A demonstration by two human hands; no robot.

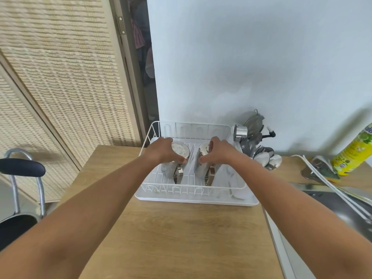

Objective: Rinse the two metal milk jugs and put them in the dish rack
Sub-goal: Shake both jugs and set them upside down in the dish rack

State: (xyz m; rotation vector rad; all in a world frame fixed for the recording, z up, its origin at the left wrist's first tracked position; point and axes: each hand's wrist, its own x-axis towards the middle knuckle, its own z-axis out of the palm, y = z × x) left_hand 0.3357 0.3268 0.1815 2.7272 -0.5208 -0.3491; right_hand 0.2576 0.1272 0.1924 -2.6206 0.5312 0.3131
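On the far left I see a chair [24, 170] with a dark padded back and chrome tubing, standing in front of a woven folding screen [66, 81]. Right of it runs the wooden countertop [177, 238], bare in the foreground.

At the back of the counter sits the white wire dish rack [197, 196], on its white drip tray. Both jugs are inside it, upside down, bases up and handles turned toward me. My left hand [163, 151] is curled over the top of the left milk jug [177, 158], fingers wrapped round the far side and thumb pressed on the near edge of the base. Just to the right, apart from the first, the right milk jug [203, 160] stands the same way, with my right hand [218, 151] closed round its upper part, thumb low on the near side. Both jugs look to be resting on the rack's wires, though my hands hide enough that I can't be sure.

At the rack's right end a cutlery holder [259, 150] is crowded with spoons and utensils. Further right, a sponge lies by a yellow dish soap bottle [354, 156], beside the steel sink [340, 208].
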